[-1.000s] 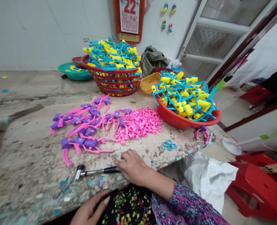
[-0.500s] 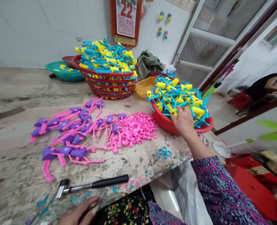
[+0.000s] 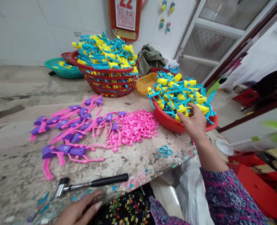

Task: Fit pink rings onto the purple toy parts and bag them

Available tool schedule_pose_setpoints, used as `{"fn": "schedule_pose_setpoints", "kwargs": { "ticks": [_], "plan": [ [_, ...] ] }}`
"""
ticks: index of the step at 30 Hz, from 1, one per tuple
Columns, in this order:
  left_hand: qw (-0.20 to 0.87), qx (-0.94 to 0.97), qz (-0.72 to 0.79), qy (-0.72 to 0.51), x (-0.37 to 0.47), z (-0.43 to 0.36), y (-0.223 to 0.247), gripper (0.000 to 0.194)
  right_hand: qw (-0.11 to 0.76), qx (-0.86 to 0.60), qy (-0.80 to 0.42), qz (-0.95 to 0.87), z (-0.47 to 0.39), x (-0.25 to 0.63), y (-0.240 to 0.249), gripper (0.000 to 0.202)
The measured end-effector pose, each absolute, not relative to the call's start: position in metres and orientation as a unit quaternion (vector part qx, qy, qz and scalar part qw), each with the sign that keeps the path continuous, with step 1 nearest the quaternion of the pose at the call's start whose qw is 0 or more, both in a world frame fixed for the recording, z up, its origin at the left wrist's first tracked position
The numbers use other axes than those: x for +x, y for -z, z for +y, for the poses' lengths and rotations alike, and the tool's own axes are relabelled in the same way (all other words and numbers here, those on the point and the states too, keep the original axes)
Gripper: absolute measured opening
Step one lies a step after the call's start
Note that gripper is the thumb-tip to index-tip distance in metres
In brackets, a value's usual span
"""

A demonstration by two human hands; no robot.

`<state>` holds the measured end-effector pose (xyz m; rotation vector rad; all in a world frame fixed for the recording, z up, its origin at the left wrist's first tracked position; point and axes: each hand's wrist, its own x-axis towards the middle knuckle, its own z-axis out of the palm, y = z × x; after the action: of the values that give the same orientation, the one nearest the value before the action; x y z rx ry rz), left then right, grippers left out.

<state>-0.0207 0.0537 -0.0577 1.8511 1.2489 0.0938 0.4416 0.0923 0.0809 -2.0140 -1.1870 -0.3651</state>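
Observation:
At the right, my right hand point(image 3: 195, 122) is over the front of a red basin point(image 3: 168, 122) heaped with yellow-and-blue plastic toy pieces. Its thumb and fingers close around one yellow-and-blue toy piece point(image 3: 182, 113) at the heap's near side. My left hand point(image 3: 82, 207) rests low at the table's front edge, fingers apart and nothing held. Just beyond it lies a hammer point(image 3: 93, 183) with a black handle. Several small blue rings point(image 3: 165, 152) sit on the table below the basin. Pink rings point(image 3: 138, 126) are piled left of the basin, beside purple-and-pink toy pieces point(image 3: 78, 137).
A red lattice basket point(image 3: 105, 82) of similar yellow-and-blue pieces stands at the back. Near it are a yellow basket point(image 3: 145, 83), a green basin point(image 3: 66, 73) and a dark cloth point(image 3: 150, 59). Beyond the doorway another person point(image 3: 273, 84) is partly visible.
My right hand has shifted slightly right and toward me, with a yellow-and-blue toy piece between its thumb and fingers. My left hand has barely moved. The view has tilted slightly.

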Motion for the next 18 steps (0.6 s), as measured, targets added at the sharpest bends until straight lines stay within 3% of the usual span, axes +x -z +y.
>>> {"fn": "schedule_pose_setpoints", "kwargs": {
  "ticks": [3, 6, 9, 18],
  "plan": [
    [0.408, 0.778, 0.471, -0.08, 0.004, 0.059, 0.021, 0.041, 0.428, -0.717, 0.053, -0.548, 0.062, 0.398, -0.061, 0.053],
    [0.319, 0.826, 0.433, -0.168, 0.036, 0.063, -0.008, 0.04, 0.357, -0.619, -0.11, -0.691, 0.026, 0.34, -0.029, 0.05],
    [0.26, 0.876, 0.38, -0.14, 0.065, 0.065, -0.014, 0.041, 0.306, -0.54, -0.191, -0.76, -0.004, 0.295, -0.006, 0.051],
    [0.45, 0.837, 0.311, 0.006, 0.088, 0.065, 0.003, 0.048, 0.404, -0.503, -0.256, -0.72, -0.022, 0.278, 0.001, 0.053]
  ]
}}
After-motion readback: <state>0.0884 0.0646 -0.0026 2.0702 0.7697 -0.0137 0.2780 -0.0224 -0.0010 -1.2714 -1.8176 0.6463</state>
